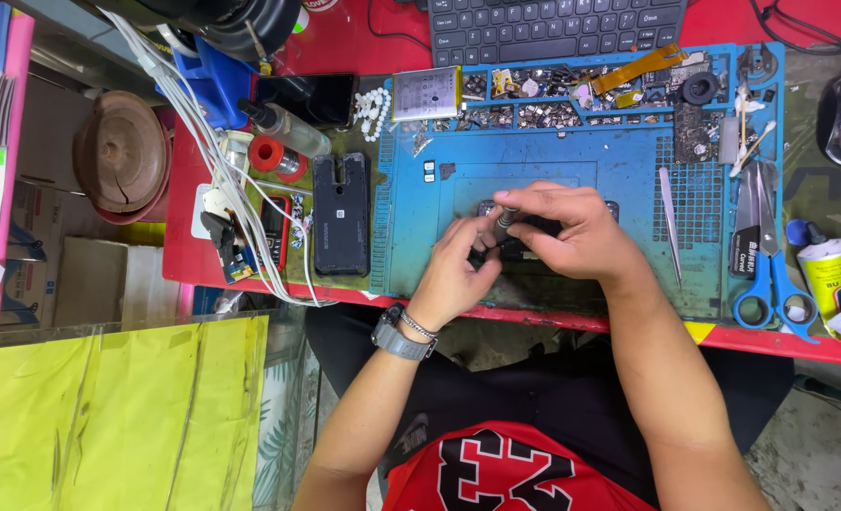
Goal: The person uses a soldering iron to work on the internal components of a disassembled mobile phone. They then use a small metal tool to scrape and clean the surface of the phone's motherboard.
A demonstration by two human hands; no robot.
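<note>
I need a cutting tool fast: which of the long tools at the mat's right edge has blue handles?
The scissors, lying at the far right of the blue mat. Their looped handles are blue, while the tweezers beside them are plain bare metal.

Bare arms, a grey wristwatch point(397, 336) with bead bracelet, red-and-black jersey point(496, 468), black shorts.
</note>
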